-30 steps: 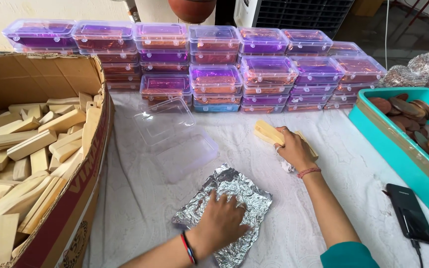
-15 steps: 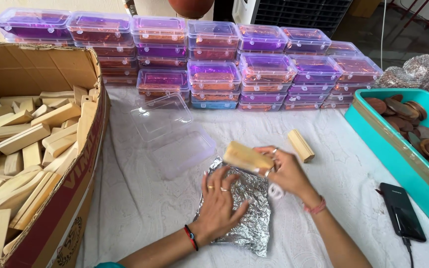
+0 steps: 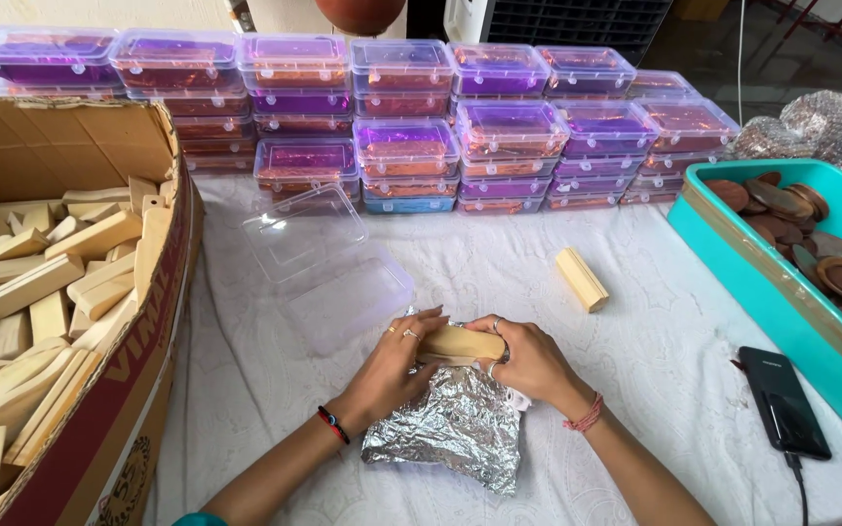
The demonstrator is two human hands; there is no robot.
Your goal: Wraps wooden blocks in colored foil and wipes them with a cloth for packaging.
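Note:
A light wooden block point(image 3: 462, 344) lies across the top edge of a crumpled sheet of aluminium foil point(image 3: 450, 424) on the white cloth. My left hand point(image 3: 394, 368) grips the block's left end and my right hand point(image 3: 528, 362) grips its right end, fingers curled over it. A second wooden block point(image 3: 582, 280) lies loose on the cloth a little beyond my right hand. An open clear plastic box point(image 3: 328, 268) with its lid up sits just beyond my left hand.
A cardboard carton point(image 3: 99, 321) full of wooden blocks stands at the left. Stacked clear boxes with purple contents point(image 3: 406, 127) line the back. A teal tray point(image 3: 733, 263) of brown discs sits at the right, with a black phone point(image 3: 784, 401) on its cable beside it.
My right hand brought a wooden block from the far right down onto the foil, leaving another block on the cloth. My left hand moved from flattening the foil to gripping the block.

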